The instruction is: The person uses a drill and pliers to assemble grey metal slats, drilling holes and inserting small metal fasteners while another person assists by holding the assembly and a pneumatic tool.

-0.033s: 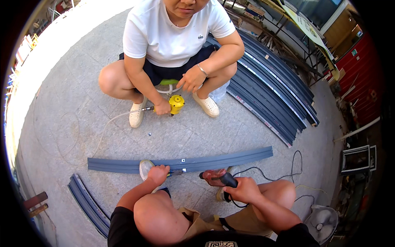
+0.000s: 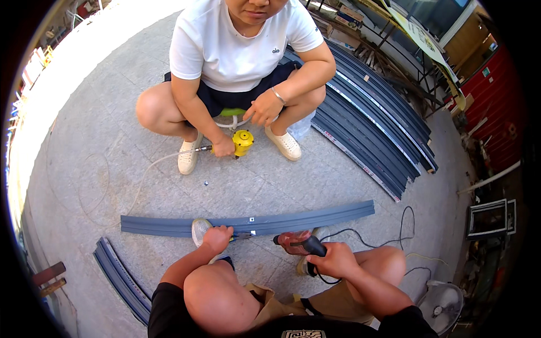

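My left hand point(image 2: 216, 239) is closed around a pair of pliers point(image 2: 242, 236), whose jaws point right along the near edge of a long grey metal profile point(image 2: 321, 217). The profile lies crosswise on the ground under my left shoe point(image 2: 199, 231). Near the jaws, a small white piece point(image 2: 253, 232) sits at the profile's near edge, and another white square with a dark centre point(image 2: 252, 219) is at its far edge. In my right hand point(image 2: 337, 260) is a corded red and black power drill point(image 2: 297, 243), its nose pointing left toward the pliers, apart from them.
Opposite me a person point(image 2: 239, 50) on a low stool grips a yellow air tool point(image 2: 243, 142) with a pale hose point(image 2: 163, 160). Long dark profiles point(image 2: 366, 129) lie stacked behind at right. Shorter profiles point(image 2: 121, 279) are at left, a fan point(image 2: 442, 307) and black cord point(image 2: 403, 222) at right.
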### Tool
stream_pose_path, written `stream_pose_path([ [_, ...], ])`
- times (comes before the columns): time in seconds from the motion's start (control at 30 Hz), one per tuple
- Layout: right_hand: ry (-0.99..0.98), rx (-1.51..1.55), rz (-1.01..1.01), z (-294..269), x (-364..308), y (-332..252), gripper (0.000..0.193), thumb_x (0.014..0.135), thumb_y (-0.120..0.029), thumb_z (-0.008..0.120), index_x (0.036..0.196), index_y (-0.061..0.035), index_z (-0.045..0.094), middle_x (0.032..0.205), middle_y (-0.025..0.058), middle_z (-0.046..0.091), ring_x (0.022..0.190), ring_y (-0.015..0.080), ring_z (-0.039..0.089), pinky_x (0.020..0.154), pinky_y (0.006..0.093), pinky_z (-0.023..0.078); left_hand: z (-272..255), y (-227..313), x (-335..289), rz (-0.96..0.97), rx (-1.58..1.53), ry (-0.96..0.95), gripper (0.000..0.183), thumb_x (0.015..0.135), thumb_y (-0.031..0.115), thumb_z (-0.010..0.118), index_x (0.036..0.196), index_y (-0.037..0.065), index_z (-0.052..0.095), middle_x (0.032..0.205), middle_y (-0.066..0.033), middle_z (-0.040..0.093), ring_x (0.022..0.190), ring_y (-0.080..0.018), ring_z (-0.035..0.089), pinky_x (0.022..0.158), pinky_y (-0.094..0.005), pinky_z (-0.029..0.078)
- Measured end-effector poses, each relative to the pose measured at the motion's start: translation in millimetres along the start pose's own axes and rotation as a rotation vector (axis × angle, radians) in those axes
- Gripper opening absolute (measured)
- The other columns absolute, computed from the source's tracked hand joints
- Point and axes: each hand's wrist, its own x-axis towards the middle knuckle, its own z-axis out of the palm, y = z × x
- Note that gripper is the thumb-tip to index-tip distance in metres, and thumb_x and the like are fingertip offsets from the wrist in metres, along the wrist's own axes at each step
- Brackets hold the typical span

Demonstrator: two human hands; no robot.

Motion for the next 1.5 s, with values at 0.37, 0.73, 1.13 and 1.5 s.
stream_pose_path([
  [0.37,-0.037,0.173,0.125,16.4,4.1,5.5,0.060,0.085,-0.062,0.079,0.087,-0.0018,0.077,0.073,0.0187,0.072,0.075,0.0364,0.074,0.073,0.0464,0.057,4.9,1.4,-3.6,0.002,0.025,0.004,0.008,0.092,0.015,0.063,0.098,0.009,0.063,0.086,-0.0139,0.071,0.075,-0.0339,0.076,0.063,-0.0484,0.060],
  [0.73,-0.038,0.603,0.276,5.8,7.9,6.3,0.040,0.094,-0.035,0.085,0.086,0.0019,0.070,0.064,0.0058,0.063,0.044,0.0120,0.053,0.038,0.0339,0.042,3.0,-5.3,-0.4,0.030,0.114,0.028,0.006,0.092,0.014,0.064,0.095,0.011,0.060,0.083,-0.0119,0.069,0.072,-0.0296,0.075,0.060,-0.0433,0.060],
  [1.13,0.178,0.657,0.143,27.6,22.9,53.0,0.050,0.091,-0.040,0.087,0.094,0.0075,0.073,0.074,0.0105,0.070,0.055,0.0118,0.061,0.048,0.0288,0.045,-1.5,5.1,7.5,-0.002,0.167,-0.160,0.011,0.094,0.007,0.063,0.103,0.007,0.058,0.093,-0.0149,0.072,0.081,-0.0327,0.077,0.065,-0.0445,0.063],
  [1.5,0.167,0.632,0.141,27.4,19.8,46.5,0.052,0.091,-0.040,0.086,0.090,0.0097,0.069,0.071,0.0115,0.068,0.044,0.0114,0.056,0.039,0.0294,0.039,-2.0,4.2,6.0,-0.038,0.151,-0.206,0.014,0.094,0.007,0.062,0.107,0.007,0.057,0.095,-0.0157,0.072,0.084,-0.0347,0.077,0.068,-0.0455,0.064],
])
